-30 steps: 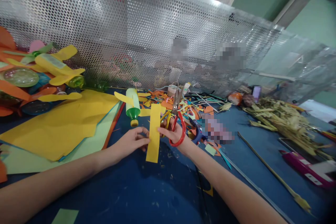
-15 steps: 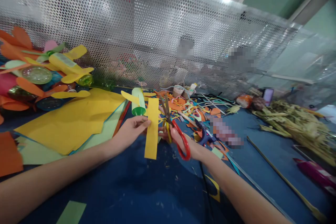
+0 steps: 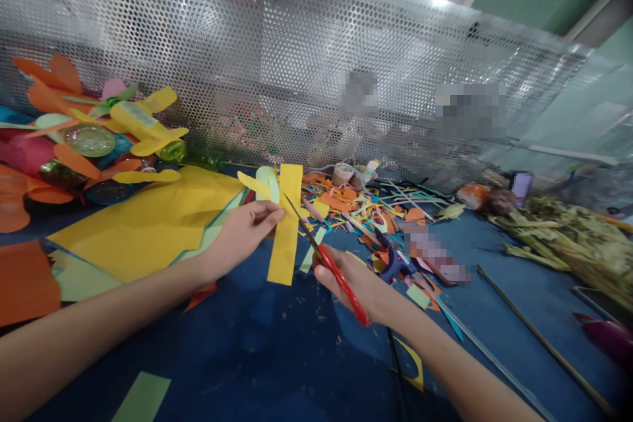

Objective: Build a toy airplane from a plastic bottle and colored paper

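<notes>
Yellow strip [image 3: 283, 254] and red-handled scissors [image 3: 342, 282], both held, centre of frame.
I record the left hand [image 3: 243, 235] pinching the strip's left edge; the right hand [image 3: 364, 281] grips the scissors, blades pointing upper left across the strip. Whether they touch, I cannot tell. Paper scraps [image 3: 340, 198] lie right of centre.
</notes>
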The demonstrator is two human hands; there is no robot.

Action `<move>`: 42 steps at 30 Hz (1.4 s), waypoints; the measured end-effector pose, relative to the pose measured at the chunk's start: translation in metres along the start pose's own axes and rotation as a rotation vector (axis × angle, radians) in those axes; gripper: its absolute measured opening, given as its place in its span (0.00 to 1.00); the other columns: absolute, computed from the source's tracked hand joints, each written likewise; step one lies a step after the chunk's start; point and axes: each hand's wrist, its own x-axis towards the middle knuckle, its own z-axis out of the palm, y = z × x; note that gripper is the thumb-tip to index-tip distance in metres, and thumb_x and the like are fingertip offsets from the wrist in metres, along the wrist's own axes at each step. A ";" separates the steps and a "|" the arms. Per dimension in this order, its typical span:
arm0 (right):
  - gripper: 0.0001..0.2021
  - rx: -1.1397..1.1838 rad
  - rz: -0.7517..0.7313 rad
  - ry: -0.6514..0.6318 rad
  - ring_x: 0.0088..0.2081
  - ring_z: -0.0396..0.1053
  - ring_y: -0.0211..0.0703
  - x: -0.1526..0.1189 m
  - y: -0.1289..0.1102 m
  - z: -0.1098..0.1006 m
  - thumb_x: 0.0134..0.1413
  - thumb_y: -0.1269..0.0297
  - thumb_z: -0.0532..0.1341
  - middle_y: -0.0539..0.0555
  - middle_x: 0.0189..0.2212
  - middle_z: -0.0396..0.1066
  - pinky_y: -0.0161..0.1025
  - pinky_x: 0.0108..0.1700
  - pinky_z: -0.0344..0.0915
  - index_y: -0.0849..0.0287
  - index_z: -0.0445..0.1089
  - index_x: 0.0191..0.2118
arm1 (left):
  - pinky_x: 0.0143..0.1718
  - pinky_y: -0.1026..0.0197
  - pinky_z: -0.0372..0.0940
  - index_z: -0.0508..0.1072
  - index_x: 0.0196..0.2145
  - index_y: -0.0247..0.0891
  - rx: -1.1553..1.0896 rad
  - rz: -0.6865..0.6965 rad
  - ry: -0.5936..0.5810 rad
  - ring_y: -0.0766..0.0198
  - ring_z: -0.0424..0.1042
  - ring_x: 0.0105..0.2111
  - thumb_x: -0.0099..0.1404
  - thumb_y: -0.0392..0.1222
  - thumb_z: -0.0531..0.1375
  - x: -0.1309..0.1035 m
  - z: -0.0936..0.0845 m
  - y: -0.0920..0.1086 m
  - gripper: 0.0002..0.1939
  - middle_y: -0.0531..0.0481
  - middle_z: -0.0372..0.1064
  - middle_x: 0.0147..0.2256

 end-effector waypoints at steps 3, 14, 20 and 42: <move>0.23 0.008 0.013 -0.032 0.28 0.64 0.43 0.001 0.000 0.001 0.57 0.43 0.41 0.54 0.27 0.65 0.40 0.32 0.61 0.59 0.58 0.33 | 0.33 0.63 0.64 0.71 0.33 0.37 0.037 -0.005 -0.025 0.63 0.70 0.31 0.62 0.46 0.55 -0.002 0.002 0.001 0.11 0.52 0.72 0.29; 0.25 0.034 0.039 -0.044 0.27 0.63 0.42 0.002 0.004 0.005 0.56 0.40 0.41 0.54 0.26 0.64 0.38 0.30 0.59 0.59 0.58 0.33 | 0.33 0.63 0.64 0.71 0.34 0.34 0.047 -0.024 -0.034 0.65 0.71 0.31 0.62 0.44 0.54 -0.002 0.002 -0.001 0.10 0.51 0.72 0.30; 0.25 0.035 0.012 -0.004 0.22 0.57 0.36 0.004 0.011 0.009 0.55 0.39 0.40 0.49 0.21 0.58 0.34 0.25 0.53 0.58 0.54 0.28 | 0.32 0.64 0.64 0.71 0.30 0.35 0.033 -0.041 -0.025 0.66 0.70 0.29 0.61 0.43 0.55 -0.003 0.004 0.004 0.09 0.53 0.71 0.27; 0.25 0.044 0.017 0.025 0.20 0.45 0.32 0.005 0.023 0.013 0.53 0.38 0.44 0.44 0.18 0.49 0.32 0.22 0.43 0.58 0.49 0.24 | 0.35 0.63 0.65 0.70 0.31 0.35 -0.240 -0.111 -0.046 0.67 0.69 0.27 0.59 0.41 0.58 -0.004 0.008 -0.001 0.06 0.53 0.70 0.26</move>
